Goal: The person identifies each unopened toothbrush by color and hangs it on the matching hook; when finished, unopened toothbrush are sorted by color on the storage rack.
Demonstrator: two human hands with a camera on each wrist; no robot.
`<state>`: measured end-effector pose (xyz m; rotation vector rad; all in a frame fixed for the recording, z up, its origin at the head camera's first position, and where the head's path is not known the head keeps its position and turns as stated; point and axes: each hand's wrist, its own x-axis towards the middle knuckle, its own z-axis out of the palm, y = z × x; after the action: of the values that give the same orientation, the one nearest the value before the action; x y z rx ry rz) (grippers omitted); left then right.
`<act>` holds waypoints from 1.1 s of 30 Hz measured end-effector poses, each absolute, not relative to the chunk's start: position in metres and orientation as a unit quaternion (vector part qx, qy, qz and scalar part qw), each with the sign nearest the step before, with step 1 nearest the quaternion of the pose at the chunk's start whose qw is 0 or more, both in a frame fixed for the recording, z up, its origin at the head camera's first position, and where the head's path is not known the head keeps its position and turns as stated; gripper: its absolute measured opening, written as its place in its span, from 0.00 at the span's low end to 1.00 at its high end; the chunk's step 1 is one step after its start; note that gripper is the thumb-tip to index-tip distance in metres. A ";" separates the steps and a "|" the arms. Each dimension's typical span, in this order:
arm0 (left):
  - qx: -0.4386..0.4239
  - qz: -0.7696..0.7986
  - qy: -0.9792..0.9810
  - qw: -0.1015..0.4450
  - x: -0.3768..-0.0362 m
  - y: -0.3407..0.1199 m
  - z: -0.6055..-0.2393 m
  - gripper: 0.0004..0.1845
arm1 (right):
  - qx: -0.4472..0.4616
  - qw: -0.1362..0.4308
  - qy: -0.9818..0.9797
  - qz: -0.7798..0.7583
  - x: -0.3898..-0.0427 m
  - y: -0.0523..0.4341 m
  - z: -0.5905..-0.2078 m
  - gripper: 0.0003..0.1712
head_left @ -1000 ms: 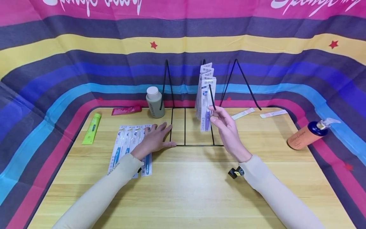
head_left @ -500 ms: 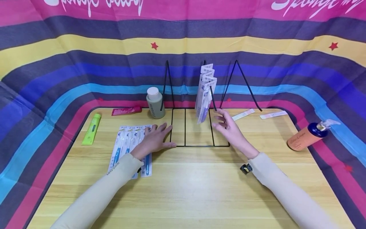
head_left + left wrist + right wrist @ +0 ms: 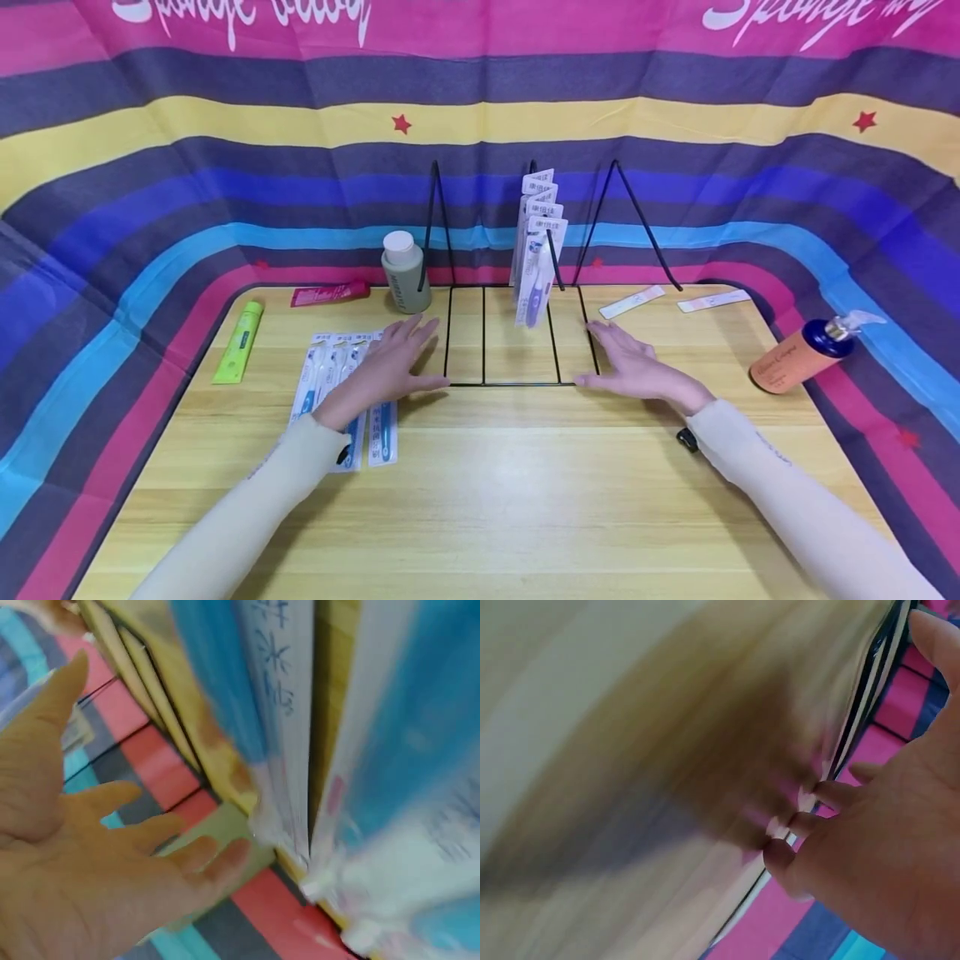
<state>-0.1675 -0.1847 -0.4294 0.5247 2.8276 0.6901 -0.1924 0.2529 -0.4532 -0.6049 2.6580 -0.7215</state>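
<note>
Several packaged toothbrushes [image 3: 534, 279] with purple handles hang one behind another on the middle hook of a black wire rack [image 3: 483, 337]. My left hand [image 3: 386, 364] is spread at the rack's left side, partly over a row of blue packaged toothbrushes [image 3: 384, 433] lying on the table. In the left wrist view those blue packages [image 3: 281, 690] are close beside the spread palm [image 3: 82, 885], which holds nothing. At the rack's right front corner is my right hand [image 3: 637, 367], fingers extended and holding nothing. The right wrist view shows its fingertips [image 3: 780, 859] near the tabletop.
A grey-green bottle [image 3: 406, 275] stands by the rack's left side, near a red tube [image 3: 330, 293]. A green tube [image 3: 240, 343] lies far left. Two slim sachets [image 3: 632, 302] lie right of the rack. An orange pump bottle [image 3: 802, 354] leans at the right. Striped cloth [image 3: 480, 75] hangs behind.
My right hand has let go of the front purple toothbrush package and moved right and down to the rack's corner. The package swung back and hangs on the hook. The left hand shifted slightly left.
</note>
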 end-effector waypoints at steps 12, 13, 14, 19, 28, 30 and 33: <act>0.089 0.336 0.937 -0.034 -0.114 -0.256 -0.413 0.51 | -0.213 0.160 0.938 -0.220 -0.193 0.264 -0.457 0.63; 0.074 0.344 0.936 -0.028 -0.110 -0.264 -0.415 0.52 | -0.214 0.158 0.939 -0.219 -0.193 0.264 -0.457 0.62; 0.055 0.351 0.934 -0.015 -0.106 -0.271 -0.416 0.52 | -0.215 0.157 0.939 -0.218 -0.193 0.264 -0.457 0.62; 0.008 0.408 0.912 0.039 -0.092 -0.303 -0.428 0.53 | -0.215 0.157 0.938 -0.224 -0.192 0.264 -0.459 0.61; -0.006 0.410 0.911 0.040 -0.080 -0.330 -0.447 0.46 | -0.216 0.148 0.938 -0.227 -0.188 0.264 -0.461 0.62; -0.015 0.402 0.914 0.046 -0.080 -0.331 -0.448 0.45 | -0.216 0.149 0.938 -0.227 -0.188 0.264 -0.460 0.62; -0.039 0.398 0.915 0.062 -0.081 -0.331 -0.449 0.44 | -0.216 0.152 0.937 -0.227 -0.189 0.264 -0.460 0.62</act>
<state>-0.0808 -0.3308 -0.4488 -0.1189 2.7645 1.2026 -0.1888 0.2644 -0.4601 -0.6209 2.6898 -0.6504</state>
